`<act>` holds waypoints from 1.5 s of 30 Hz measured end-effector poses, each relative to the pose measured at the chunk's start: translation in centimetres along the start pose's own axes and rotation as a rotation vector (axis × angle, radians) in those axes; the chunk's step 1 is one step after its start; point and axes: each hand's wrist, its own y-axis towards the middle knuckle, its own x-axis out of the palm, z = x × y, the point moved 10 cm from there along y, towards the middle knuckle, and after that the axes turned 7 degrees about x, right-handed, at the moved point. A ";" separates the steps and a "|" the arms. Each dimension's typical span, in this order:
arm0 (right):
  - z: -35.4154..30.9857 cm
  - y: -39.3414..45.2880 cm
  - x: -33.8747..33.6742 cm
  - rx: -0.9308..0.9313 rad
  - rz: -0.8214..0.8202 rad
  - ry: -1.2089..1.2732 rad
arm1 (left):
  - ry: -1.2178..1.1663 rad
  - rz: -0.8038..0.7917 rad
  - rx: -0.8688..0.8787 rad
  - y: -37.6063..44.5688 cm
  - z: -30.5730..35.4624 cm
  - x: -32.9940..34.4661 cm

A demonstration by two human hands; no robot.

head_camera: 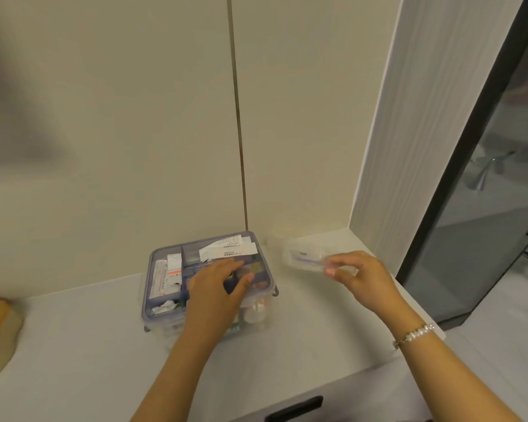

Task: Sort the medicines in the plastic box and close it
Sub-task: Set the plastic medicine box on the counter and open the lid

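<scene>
The plastic box (208,281) sits on the white tabletop (89,345) by the wall; left hand (217,287) rests on it, grip apart; right hand (358,277) pinches a clear packet (302,258) beside it.

I see the plastic box (208,284) on the white counter (302,336), up against the wall, with its divided tray full of packets and paper slips. My left hand (217,287) reaches over the tray, fingers straight. My right hand (358,277), bracelet (415,334) on the wrist, pinches a clear blurred package (305,258) just right of the box
</scene>
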 end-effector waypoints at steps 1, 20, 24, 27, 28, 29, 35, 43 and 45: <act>0.7 0.0 0.9 0.013 -0.062 -0.029 | -0.001 0.006 0.004 0.0 0.0 0.0; 8.0 0.3 7.0 0.211 -0.408 -0.236 | 0.274 0.065 0.101 -0.5 0.1 0.3; 5.9 0.6 6.1 0.184 -0.322 -0.130 | 0.280 0.073 0.122 -0.5 0.4 0.2; 3.6 0.4 6.0 0.149 -0.290 -0.027 | 0.268 0.056 0.113 -0.5 0.3 0.3; 2.7 0.3 6.0 0.136 -0.283 0.010 | 0.259 0.050 0.109 -0.4 0.2 0.4; 1.7 0.3 6.0 0.121 -0.272 0.044 | 0.245 0.046 0.104 -0.4 0.3 0.4; -3.9 0.3 6.0 0.009 -0.173 0.194 | 0.096 0.107 0.106 -0.1 0.6 -1.2; -6.9 0.9 9.4 -0.057 -0.148 0.130 | 0.163 0.131 -0.083 0.1 -3.6 -4.7; -7.0 1.1 9.9 -0.062 -0.130 0.070 | 0.187 0.130 -0.125 0.1 -4.7 -5.3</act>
